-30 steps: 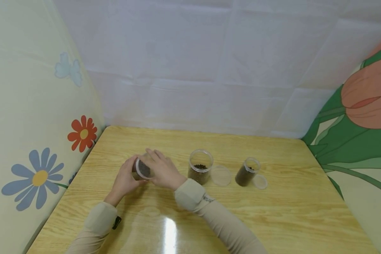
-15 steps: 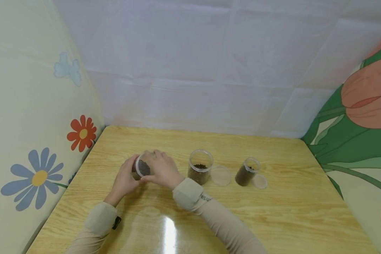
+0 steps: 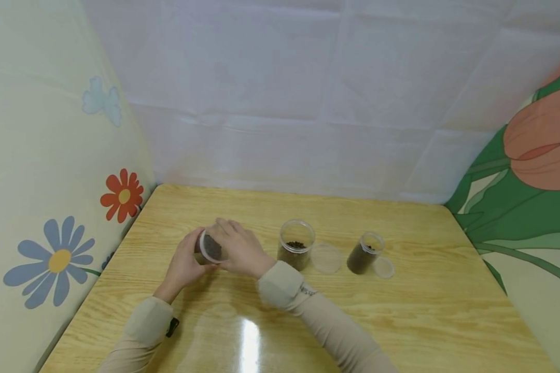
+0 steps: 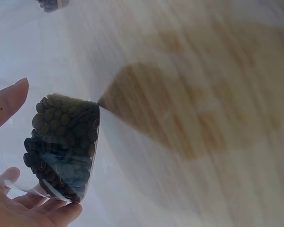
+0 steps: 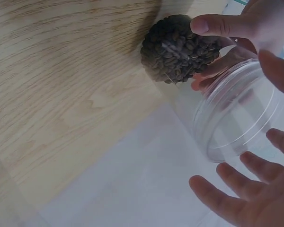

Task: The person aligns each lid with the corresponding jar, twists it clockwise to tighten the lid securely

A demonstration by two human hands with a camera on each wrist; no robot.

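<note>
Counting what is on and over the desk (image 3: 415, 311), you have three clear jars and two loose lids. The held jar (image 3: 211, 247) is in the desk's left half, nearer the far edge than the near one, tilted so that its mouth leans toward the right edge. Your left hand (image 3: 184, 261) holds it, thumb and fingers curled around the body. Your right hand (image 3: 240, 251) is at the mouth with its fingers spread wide around the rim; whether the fingertips touch it is hard to tell from your right wrist.

Near the middle of the desk you have the wide jar (image 3: 291, 257), open and upright, with the larger lid (image 3: 326, 258) flat just beside it. Farther toward the right edge stands the narrow jar (image 3: 362, 257), also open, the smaller lid (image 3: 383, 267) beside its base.

Compared with half a second ago, your right hand has turned a little and its thumb no longer stretches across to your left thumb. Your left hand has kept its hold; the other jars and both lids have stayed put.

Your jars are smooth cylinders containing dark pieces; the held jar's beans (image 4: 66, 137) are glossy, flattish ovals. Both lids are thin, translucent discs, and the desk has streaky yellow wood grain.
</note>
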